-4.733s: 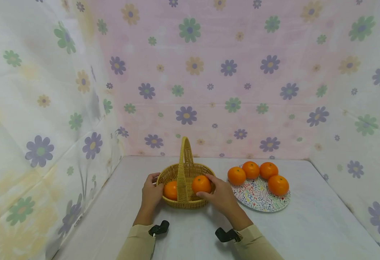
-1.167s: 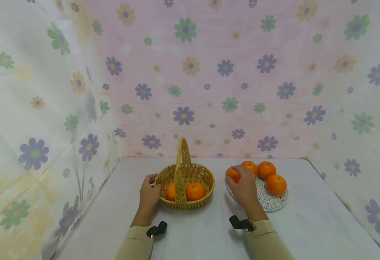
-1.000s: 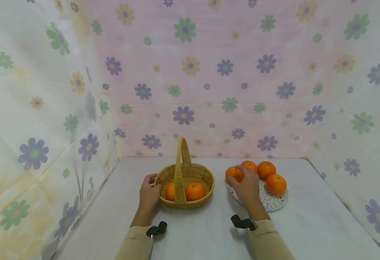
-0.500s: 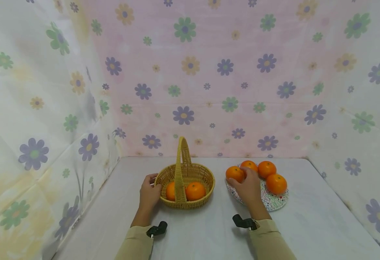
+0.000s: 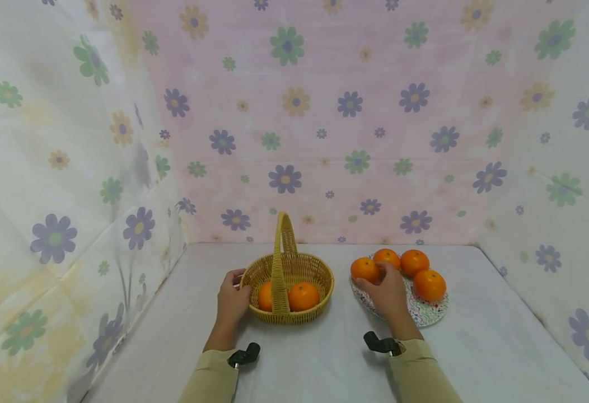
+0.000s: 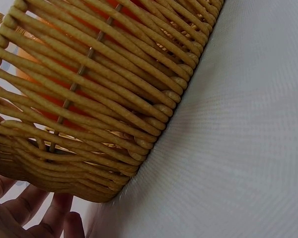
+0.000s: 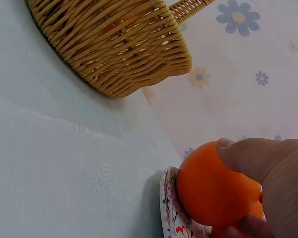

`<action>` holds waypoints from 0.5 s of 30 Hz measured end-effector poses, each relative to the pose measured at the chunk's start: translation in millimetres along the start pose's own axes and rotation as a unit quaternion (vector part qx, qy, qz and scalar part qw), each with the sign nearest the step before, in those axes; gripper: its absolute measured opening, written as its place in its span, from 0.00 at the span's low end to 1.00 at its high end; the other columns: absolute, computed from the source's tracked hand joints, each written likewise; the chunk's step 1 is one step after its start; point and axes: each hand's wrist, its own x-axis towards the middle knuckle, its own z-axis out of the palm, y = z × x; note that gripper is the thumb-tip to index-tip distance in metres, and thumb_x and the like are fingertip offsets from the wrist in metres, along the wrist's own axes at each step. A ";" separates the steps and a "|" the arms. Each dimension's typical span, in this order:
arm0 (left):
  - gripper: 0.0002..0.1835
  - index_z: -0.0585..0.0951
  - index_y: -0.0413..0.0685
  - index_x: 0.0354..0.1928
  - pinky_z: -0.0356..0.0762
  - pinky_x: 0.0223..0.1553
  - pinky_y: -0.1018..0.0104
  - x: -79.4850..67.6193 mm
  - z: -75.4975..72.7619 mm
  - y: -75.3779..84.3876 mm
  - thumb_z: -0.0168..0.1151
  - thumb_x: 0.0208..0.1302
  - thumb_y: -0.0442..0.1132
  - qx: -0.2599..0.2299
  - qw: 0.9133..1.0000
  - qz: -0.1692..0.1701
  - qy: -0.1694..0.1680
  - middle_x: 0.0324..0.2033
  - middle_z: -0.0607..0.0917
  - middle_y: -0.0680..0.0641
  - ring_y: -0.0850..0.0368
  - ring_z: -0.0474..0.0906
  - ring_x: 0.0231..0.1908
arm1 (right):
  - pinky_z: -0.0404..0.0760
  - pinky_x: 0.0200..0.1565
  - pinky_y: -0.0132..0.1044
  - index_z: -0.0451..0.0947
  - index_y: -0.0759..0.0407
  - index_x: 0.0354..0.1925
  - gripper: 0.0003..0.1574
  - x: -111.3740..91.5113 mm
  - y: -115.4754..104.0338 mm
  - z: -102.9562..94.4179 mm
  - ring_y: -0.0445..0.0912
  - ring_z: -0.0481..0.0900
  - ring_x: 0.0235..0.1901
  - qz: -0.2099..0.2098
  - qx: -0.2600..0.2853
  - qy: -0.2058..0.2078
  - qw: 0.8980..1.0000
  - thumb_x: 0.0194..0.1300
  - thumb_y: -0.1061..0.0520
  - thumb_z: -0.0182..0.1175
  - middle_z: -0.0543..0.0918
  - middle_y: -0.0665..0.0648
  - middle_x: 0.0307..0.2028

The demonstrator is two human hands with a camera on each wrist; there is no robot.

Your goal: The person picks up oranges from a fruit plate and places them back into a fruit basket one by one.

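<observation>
My left hand [image 5: 231, 302] grips the left rim of a yellow wicker basket [image 5: 317, 267] with a tall arched handle; in the left wrist view its fingers [image 6: 52, 215] show below the woven side. Two oranges lie in the basket, the right one [image 5: 303, 296] in plain sight and the left one [image 5: 265, 296] partly behind the handle. Over the plate [image 5: 422, 314], my right hand [image 5: 391, 291] holds the leftmost orange [image 5: 364, 270] between thumb and fingers. The right wrist view shows the thumb [image 7: 253, 156] on that orange [image 7: 208, 186], at the plate's rim.
The speckled round plate also bears a back orange [image 5: 387, 258], another beside it [image 5: 415, 263] and one at the right [image 5: 429, 286]. A white cloth covers the table [image 5: 304, 358]. Flowered fabric walls [image 5: 325, 168] stand behind and at both sides.
My right hand has gone from the basket, where it held an orange, to the plate's leftmost orange; lately it has shifted slightly right around it. That earlier orange now lies in the basket. The left hand stays.
</observation>
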 end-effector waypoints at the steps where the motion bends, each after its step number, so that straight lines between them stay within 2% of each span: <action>1: 0.26 0.71 0.49 0.69 0.79 0.62 0.43 -0.1 0.1 0.2 0.56 0.69 0.36 0.000 1.000 0.000 0.000 0.64 0.77 0.38 0.39 0.77 0.61 | 0.73 0.69 0.58 0.63 0.59 0.74 0.52 0.4 0.9 -0.1 0.60 0.71 0.63 0.003 0.002 0.001 1.000 0.62 0.42 0.74 0.70 0.66 0.68; 8: 0.26 0.71 0.49 0.69 0.79 0.62 0.42 -0.2 -0.3 0.2 0.56 0.69 0.36 0.003 1.000 0.002 0.001 0.64 0.77 0.38 0.39 0.77 0.61 | 0.72 0.69 0.60 0.61 0.60 0.76 0.56 0.1 2.7 -0.6 0.60 0.70 0.62 0.017 -0.006 0.000 1.000 0.60 0.39 0.74 0.69 0.67 0.65; 15: 0.27 0.71 0.49 0.69 0.79 0.62 0.42 -0.9 -0.8 0.2 0.56 0.69 0.36 0.004 1.000 0.003 -0.001 0.64 0.77 0.38 0.39 0.77 0.61 | 0.73 0.67 0.60 0.63 0.63 0.74 0.55 -1.0 3.5 -0.1 0.60 0.70 0.59 0.011 -0.025 0.005 1.000 0.60 0.41 0.75 0.71 0.67 0.63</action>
